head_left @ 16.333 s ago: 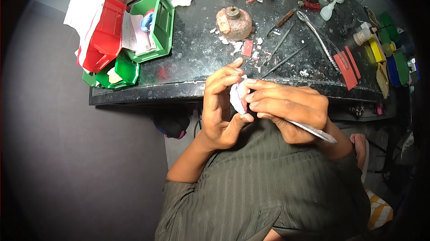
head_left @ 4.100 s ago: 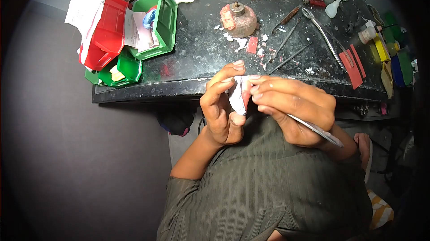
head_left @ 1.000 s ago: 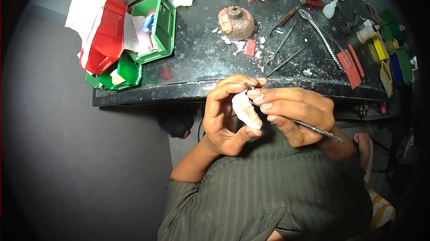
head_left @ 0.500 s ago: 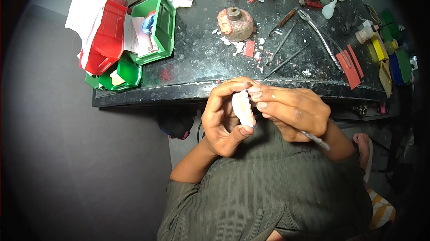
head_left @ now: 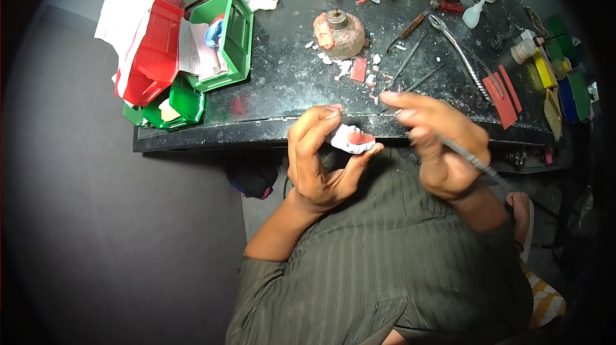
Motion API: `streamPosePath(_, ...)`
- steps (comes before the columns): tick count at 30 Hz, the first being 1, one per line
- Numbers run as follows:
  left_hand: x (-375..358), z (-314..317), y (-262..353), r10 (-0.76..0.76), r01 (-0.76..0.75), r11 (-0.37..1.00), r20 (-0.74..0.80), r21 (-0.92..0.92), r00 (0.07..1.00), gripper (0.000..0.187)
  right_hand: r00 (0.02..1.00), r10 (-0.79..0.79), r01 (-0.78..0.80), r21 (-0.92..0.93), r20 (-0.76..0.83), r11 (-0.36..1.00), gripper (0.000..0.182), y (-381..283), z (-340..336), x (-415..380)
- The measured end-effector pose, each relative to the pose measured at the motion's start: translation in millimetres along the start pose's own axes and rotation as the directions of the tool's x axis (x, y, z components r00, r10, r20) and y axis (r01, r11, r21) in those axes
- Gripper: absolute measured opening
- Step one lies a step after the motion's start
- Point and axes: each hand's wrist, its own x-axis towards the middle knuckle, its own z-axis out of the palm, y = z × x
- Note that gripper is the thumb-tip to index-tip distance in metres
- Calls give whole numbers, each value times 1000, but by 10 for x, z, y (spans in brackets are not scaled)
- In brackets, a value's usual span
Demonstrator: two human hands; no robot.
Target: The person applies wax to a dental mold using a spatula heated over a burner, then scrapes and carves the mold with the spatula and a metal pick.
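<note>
My left hand (head_left: 316, 168) holds a small white dental plaster cast (head_left: 346, 146) between its thumb and fingertips, just in front of the bench edge. Pink wax (head_left: 360, 138) covers part of the cast's upper face. To the right, apart from the cast, my right hand (head_left: 457, 152) is closed around a thin metal hand tool (head_left: 471, 160). Its shaft sticks out behind the hand towards the lower right, blurred by motion. The tool's working tip is hidden by the fingers or lost in the blur.
On the dark bench (head_left: 263, 98) stands a glass spirit burner (head_left: 346, 37) with wax and plaster crumbs around it. Several metal tools (head_left: 459, 46) and pink wax sheets (head_left: 500, 101) lie to the right. Green (head_left: 239, 43) and red bins (head_left: 157, 50) stand at the left.
My right hand has moved away from the cast to the right, keeping the tool. My left hand has turned the cast, so the pink wax now shows.
</note>
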Motion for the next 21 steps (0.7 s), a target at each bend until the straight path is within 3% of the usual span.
streamPosePath(1, 1, 15, -9, 0, 0, 1000, 1, -2, 1000, 68, 1000, 26, -25, 71, -10, 997, 18, -69, 68, 7)
streamPosePath(2, 3, 33, -27, 17, -18, 1000, -46, -7, 999, 66, 996, 2, -12, 105, 90, 994, 24, -64, 65, -44)
streamPosePath(4, -2, 49, -30, 35, -36, 999, -95, -10, 995, 64, 969, -158, 128, 161, 189, 979, 24, 10, 78, -15)
streamPosePath(8, -6, 38, -9, -9, 3, 997, -75, -75, 997, 63, 990, -42, 42, 1, 133, 999, 25, 29, 182, -46)
streamPosePath(10, -7, 45, -1, -26, 20, 997, -75, -80, 997, 62, 1000, 2, 2, -169, 23, 986, 26, 39, 165, -5)
streamPosePath(11, -10, 27, -4, -28, 22, 997, -76, -78, 997, 62, 991, 125, -122, -87, 37, 989, 25, -101, 133, 14)
streamPosePath(13, -19, -19, -11, 15, -14, 999, -13, 49, 1000, 63, 997, 61, -58, -55, 46, 997, 24, -122, 175, -8)
streamPosePath(14, -26, -15, -24, 13, -13, 999, -11, 49, 1000, 63, 999, -7, 8, -25, 49, 1000, 24, -127, 189, -27)
streamPosePath(21, -47, -13, -54, 98, -90, 990, -66, 109, 993, 60, 994, -65, 69, -37, 93, 997, 20, -168, 238, -74)
